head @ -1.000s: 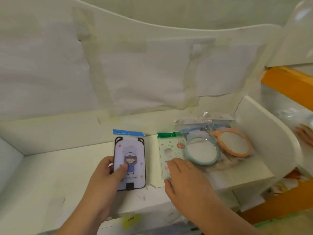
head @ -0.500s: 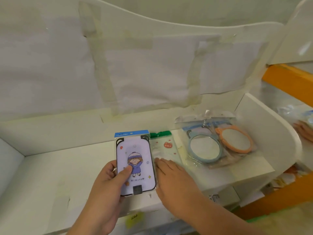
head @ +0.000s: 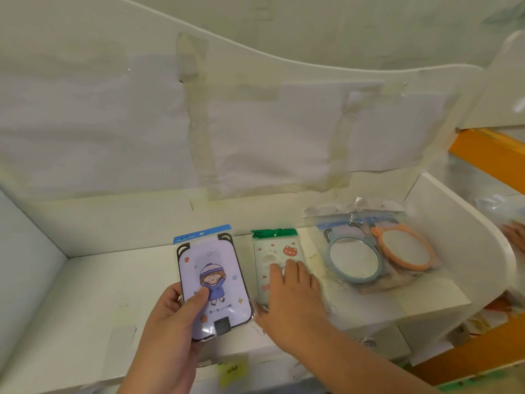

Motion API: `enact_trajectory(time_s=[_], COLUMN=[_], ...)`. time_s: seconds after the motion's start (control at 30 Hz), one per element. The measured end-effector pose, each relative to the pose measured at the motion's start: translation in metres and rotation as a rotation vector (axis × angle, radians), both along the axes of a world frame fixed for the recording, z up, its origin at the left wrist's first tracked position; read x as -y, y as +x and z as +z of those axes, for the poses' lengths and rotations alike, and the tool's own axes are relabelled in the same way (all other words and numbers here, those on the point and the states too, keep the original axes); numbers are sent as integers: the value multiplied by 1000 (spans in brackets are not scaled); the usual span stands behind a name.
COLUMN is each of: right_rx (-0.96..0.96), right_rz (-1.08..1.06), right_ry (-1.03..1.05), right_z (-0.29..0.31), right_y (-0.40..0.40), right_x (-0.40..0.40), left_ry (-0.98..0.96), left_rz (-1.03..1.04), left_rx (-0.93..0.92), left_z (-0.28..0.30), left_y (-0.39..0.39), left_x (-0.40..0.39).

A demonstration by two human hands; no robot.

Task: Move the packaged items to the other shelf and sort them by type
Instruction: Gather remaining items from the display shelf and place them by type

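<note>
My left hand [head: 170,325] is clamped on the purple cartoon pack [head: 213,282], thumb pressed over the printed figure and fingers curled behind, so the pack sits tilted up off the white shelf [head: 85,294] rather than lying flat. The glossy sleeve looks slippery; if my thumb slides, I expect the pack to drop off the shelf's front lip just below that hand. Just right of it, my right hand [head: 292,297] lies flat with fingers spread on the green bear pack [head: 274,263], pressing rather than gripping. A careless push could slide this pack sideways into the purple one, or bunch its wrapper. Further right of that hand, apart from it, the bagged blue mirror [head: 353,258] and orange mirror [head: 404,248] overlap near the shelf's side wall; crowding packs toward them could muddle the types.
</note>
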State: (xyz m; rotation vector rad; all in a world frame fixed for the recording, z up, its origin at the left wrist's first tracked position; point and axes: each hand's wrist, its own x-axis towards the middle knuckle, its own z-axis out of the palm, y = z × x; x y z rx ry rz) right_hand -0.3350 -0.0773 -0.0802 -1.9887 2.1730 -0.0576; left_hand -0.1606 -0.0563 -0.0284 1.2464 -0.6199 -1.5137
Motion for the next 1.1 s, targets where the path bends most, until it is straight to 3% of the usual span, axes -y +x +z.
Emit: enact_trajectory(time_s=[0.37, 0.6, 0.83, 1.0, 1.1], right_rx=[109, 72, 163, 524, 954], right_rz=[-90, -63, -45, -195, -319], right_ry=[53, 93, -28, -187, -264], right_z=[10, 29, 53, 68, 88], right_y=[10, 3, -24, -54, -76], right_x=[17, 23, 16, -7, -41], left_ry=[-18, -11, 3, -4, -37], left_rz=[-7, -37, -55, -97, -142], left_rx=[-22, -29, -21, -35, -47], left_z=[7, 7, 6, 10, 13], left_y=[5, 7, 6, -5, -15], left_x=[-12, -20, -25, -25, -23])
